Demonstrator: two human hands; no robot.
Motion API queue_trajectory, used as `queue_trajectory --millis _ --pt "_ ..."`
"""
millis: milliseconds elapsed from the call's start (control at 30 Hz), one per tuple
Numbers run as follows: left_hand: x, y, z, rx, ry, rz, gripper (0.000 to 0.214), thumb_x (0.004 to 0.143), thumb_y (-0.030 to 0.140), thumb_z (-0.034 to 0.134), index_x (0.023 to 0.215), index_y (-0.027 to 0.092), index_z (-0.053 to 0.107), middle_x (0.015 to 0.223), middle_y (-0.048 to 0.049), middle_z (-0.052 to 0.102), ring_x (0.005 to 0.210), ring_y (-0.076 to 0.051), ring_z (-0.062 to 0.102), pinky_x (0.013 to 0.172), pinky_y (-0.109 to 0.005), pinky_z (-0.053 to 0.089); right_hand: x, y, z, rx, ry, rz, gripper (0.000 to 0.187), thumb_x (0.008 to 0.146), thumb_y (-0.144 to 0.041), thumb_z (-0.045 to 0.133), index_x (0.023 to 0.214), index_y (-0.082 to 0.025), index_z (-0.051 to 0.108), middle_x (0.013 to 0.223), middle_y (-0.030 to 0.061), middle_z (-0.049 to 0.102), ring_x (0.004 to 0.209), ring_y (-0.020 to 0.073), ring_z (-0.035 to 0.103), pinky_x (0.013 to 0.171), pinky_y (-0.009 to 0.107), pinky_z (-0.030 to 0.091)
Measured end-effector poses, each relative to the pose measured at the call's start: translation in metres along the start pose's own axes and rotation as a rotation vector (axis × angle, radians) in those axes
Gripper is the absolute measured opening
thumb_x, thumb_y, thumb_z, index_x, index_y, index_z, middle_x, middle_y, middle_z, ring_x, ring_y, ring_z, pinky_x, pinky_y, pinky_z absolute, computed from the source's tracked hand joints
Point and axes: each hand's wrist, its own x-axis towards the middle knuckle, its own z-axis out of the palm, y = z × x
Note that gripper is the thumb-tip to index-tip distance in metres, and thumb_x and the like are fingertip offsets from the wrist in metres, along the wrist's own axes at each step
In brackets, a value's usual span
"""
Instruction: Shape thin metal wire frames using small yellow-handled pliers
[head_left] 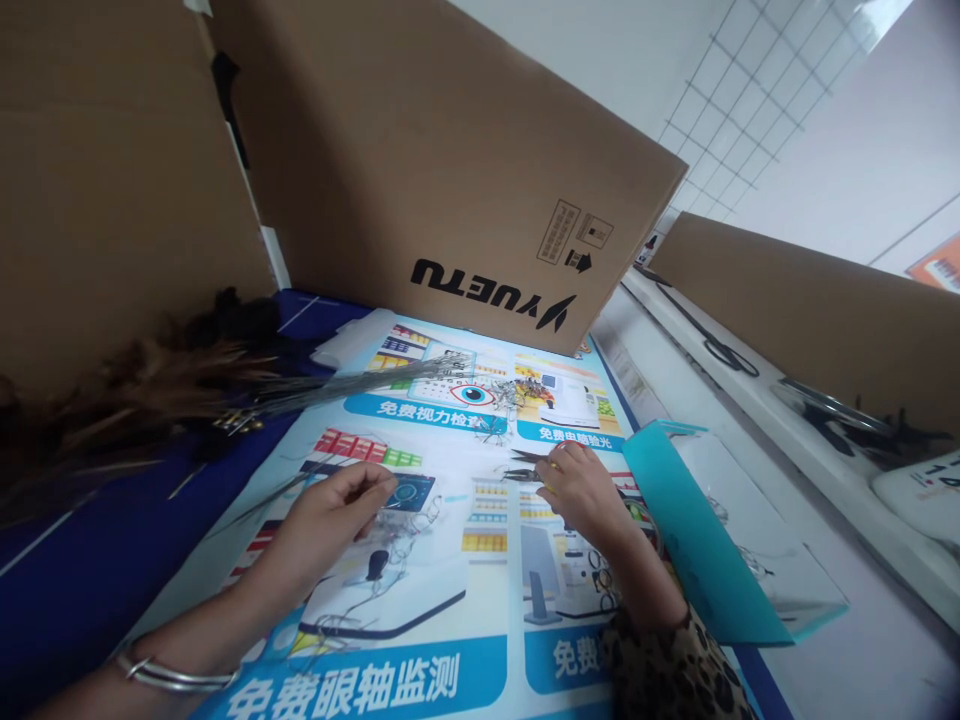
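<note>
A cardboard box point(420, 180) stands behind the printed sheet point(487, 590); a teal-sided box point(705, 540) is at right. Thin wires point(360, 383) lie beyond the left hand. Pliers point(529, 457) point leftward from the right grip point(589, 495), closed around them; the left grip point(337, 505) is pinched, its content I cannot tell.

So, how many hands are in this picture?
2: the left hand, pinched, over the printed sheet, and the right hand, gripping something with dark metal tips.
</note>
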Motion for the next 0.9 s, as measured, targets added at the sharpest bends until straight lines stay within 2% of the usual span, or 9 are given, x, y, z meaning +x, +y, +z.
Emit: queue_trajectory --millis 200,333,467,567,667,733,900 --pt "0.003 -0.003 0.001 0.066 0.036 0.007 0.028 0.069 0.045 0.058 0.084 0.021 0.06 0.053 0.0065 0.047 0.044 -0.01 0.039 0.043 -0.018 0.033 0.001 0.002 0.016 0.007 0.032 -0.001 0.019 0.085 -0.034 0.05 0.086 -0.017 0.06 0.084 0.0081 0.056 0.089 0.0211 0.047 0.079 0.033 0.033" --pt "0.007 -0.008 -0.002 0.17 0.026 0.061 0.028 0.07 0.044 0.057 0.085 0.021 0.061 0.064 0.0037 0.057 0.047 -0.011 0.044 0.045 -0.019 0.035 0.001 -0.001 0.015 0.055 0.069 -0.021 0.021 0.086 -0.033 0.049 0.091 -0.017 0.061 0.084 0.008 0.057 0.088 0.0201 0.048 0.079 0.032 0.034" --pt "0.01 -0.006 -0.007 0.41 0.017 0.205 0.027 0.076 0.042 0.051 0.091 0.022 0.061 0.077 0.0004 0.062 0.061 -0.016 0.054 0.057 -0.022 0.041 0.0 -0.01 0.004 0.158 0.104 -0.042 0.022 0.085 -0.034 0.05 0.098 -0.019 0.06 0.086 0.007 0.059 0.089 0.0189 0.05 0.079 0.03 0.035" --pt "0.005 -0.001 -0.006 0.538 0.086 0.343 0.031 0.078 0.039 0.05 0.102 0.023 0.059 0.099 -0.0036 0.059 0.071 -0.017 0.056 0.068 -0.026 0.043 0.001 -0.022 -0.005 0.238 0.126 -0.059 0.022 0.085 -0.035 0.051 0.098 -0.02 0.06 0.087 0.0064 0.06 0.089 0.0185 0.05 0.079 0.03 0.036" --pt "-0.006 0.007 -0.002 0.569 0.146 0.481 0.032 0.079 0.036 0.05 0.106 0.023 0.058 0.108 -0.0063 0.054 0.087 -0.021 0.055 0.077 -0.028 0.043 0.003 -0.038 -0.015 0.299 0.168 -0.073 0.021 0.086 -0.034 0.049 0.097 -0.021 0.061 0.087 0.0064 0.06 0.087 0.0183 0.051 0.08 0.031 0.037" --pt "-0.014 0.011 0.002 0.551 0.069 0.588 0.027 0.08 0.033 0.05 0.103 0.024 0.06 0.106 -0.0065 0.055 0.097 -0.022 0.052 0.081 -0.028 0.042 0.004 -0.047 -0.021 0.332 0.182 -0.097 0.021 0.085 -0.036 0.05 0.097 -0.022 0.061 0.087 0.006 0.06 0.085 0.0182 0.051 0.078 0.031 0.037" --pt "-0.025 0.015 0.006 0.55 -0.114 0.711 0.023 0.084 0.023 0.046 0.103 0.023 0.059 0.097 -0.0063 0.059 0.09 -0.018 0.055 0.078 -0.026 0.042 0.003 -0.061 -0.031 0.366 0.167 -0.135 0.022 0.084 -0.037 0.051 0.098 -0.022 0.06 0.087 0.006 0.06 0.085 0.0189 0.051 0.076 0.032 0.038"
